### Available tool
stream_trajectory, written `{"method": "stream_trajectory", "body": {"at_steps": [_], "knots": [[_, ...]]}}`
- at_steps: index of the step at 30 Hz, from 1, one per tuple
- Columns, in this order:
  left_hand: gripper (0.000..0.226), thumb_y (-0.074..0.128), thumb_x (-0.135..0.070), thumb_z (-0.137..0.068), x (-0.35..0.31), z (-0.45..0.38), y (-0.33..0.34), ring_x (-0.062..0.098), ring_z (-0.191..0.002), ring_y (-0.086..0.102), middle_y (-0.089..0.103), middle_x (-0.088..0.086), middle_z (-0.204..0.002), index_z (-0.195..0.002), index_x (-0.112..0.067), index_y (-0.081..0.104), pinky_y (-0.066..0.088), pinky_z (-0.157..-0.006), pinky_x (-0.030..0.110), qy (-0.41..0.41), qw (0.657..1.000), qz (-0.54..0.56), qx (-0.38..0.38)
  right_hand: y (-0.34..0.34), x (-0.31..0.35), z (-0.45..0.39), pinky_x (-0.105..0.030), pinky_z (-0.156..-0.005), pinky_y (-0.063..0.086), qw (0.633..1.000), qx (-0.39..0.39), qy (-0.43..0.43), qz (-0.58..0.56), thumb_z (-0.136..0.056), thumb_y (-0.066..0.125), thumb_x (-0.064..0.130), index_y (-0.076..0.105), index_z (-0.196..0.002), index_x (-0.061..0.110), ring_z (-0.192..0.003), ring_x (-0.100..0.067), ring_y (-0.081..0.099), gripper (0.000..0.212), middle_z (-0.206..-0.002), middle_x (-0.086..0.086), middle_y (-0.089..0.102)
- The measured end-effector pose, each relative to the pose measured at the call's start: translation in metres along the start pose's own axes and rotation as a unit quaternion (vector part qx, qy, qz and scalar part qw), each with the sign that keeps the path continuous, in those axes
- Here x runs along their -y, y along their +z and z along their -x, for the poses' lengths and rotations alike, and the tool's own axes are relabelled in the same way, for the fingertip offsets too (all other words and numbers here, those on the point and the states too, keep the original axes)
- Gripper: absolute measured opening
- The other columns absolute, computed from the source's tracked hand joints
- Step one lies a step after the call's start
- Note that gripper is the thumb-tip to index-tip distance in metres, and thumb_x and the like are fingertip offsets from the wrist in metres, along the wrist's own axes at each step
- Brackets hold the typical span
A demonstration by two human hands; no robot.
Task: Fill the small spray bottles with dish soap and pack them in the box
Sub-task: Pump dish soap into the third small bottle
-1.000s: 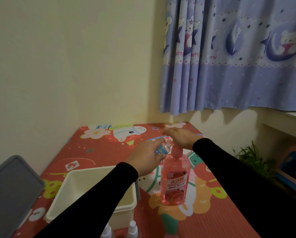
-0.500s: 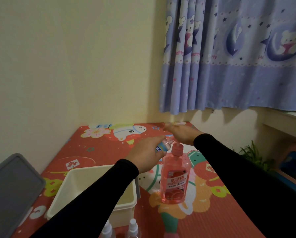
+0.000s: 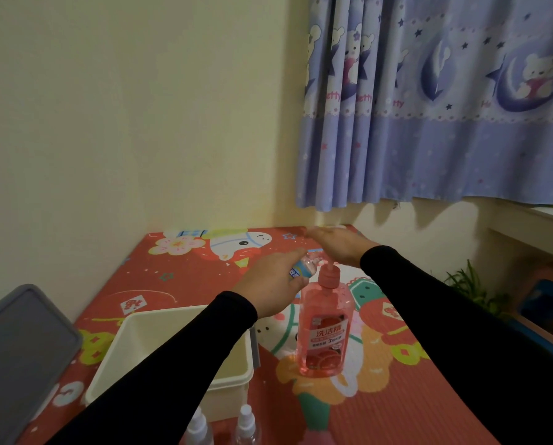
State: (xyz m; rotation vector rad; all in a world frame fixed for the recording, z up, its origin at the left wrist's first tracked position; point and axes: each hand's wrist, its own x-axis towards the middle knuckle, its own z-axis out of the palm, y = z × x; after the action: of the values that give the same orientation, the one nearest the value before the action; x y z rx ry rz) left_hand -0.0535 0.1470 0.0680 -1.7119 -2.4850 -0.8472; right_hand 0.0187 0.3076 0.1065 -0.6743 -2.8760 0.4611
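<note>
A pink dish soap bottle with a pump top stands upright on the red mat. My right hand lies flat, fingers stretched out, on top of the pump head. My left hand grips a small clear spray bottle, tilted with its open neck at the pump spout. The cream plastic box stands to the left, partly hidden by my left sleeve. Two more small spray bottles stand at the bottom edge.
A grey lid lies at the left edge. The red cartoon mat reaches the wall corner. A blue curtain hangs at the back right, with a green plant and a shelf edge beyond the mat.
My right hand has risen slightly with the pump head, and the pump stem now shows more. The left hand keeps the small bottle at the spout.
</note>
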Motion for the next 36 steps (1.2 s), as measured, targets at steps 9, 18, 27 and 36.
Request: {"method": "stream_trajectory", "body": {"at_steps": [9, 18, 27, 36], "knots": [[0.057, 0.047, -0.035, -0.100, 0.000, 0.006, 0.008, 0.021, -0.138, 0.035, 0.036, 0.004, -0.152, -0.151, -0.023, 0.025, 0.031, -0.107, 0.030, -0.007, 0.999, -0.031, 0.026, 0.018, 0.000, 0.005, -0.033, -0.112, 0.024, 0.998, 0.013, 0.053, -0.019, -0.103, 0.028, 0.012, 0.024, -0.151, 0.011, -0.142, -0.028, 0.030, 0.048, -0.157, -0.014, 0.026], [0.057, 0.049, -0.035, -0.099, 0.001, 0.001, 0.004, 0.021, -0.134, 0.039, 0.041, 0.003, -0.149, -0.150, -0.023, 0.028, 0.033, -0.103, 0.028, -0.002, 1.000, -0.023, 0.011, 0.008, -0.003, -0.004, -0.035, -0.111, 0.026, 1.000, -0.011, 0.012, -0.015, -0.103, 0.015, 0.043, 0.040, -0.145, 0.021, -0.138, -0.024, 0.037, 0.054, -0.151, -0.006, 0.040], [0.058, 0.046, -0.036, -0.100, -0.001, 0.003, 0.007, 0.022, -0.138, 0.035, 0.035, 0.005, -0.153, -0.152, -0.023, 0.023, 0.032, -0.107, 0.032, -0.012, 0.998, -0.043, 0.032, 0.017, -0.005, -0.001, -0.033, -0.116, 0.019, 0.999, 0.010, 0.025, -0.043, -0.103, 0.016, 0.043, 0.032, -0.149, 0.018, -0.144, -0.021, 0.028, 0.055, -0.156, -0.006, 0.030], [0.058, 0.045, -0.036, -0.100, 0.000, 0.003, 0.006, 0.022, -0.139, 0.034, 0.034, 0.005, -0.154, -0.152, -0.022, 0.022, 0.031, -0.107, 0.031, -0.013, 0.999, -0.037, 0.028, 0.016, -0.007, -0.005, -0.034, -0.115, 0.022, 0.998, 0.001, 0.018, -0.063, -0.102, 0.016, 0.047, 0.039, -0.146, 0.018, -0.142, -0.022, 0.032, 0.057, -0.154, -0.007, 0.035]]}}
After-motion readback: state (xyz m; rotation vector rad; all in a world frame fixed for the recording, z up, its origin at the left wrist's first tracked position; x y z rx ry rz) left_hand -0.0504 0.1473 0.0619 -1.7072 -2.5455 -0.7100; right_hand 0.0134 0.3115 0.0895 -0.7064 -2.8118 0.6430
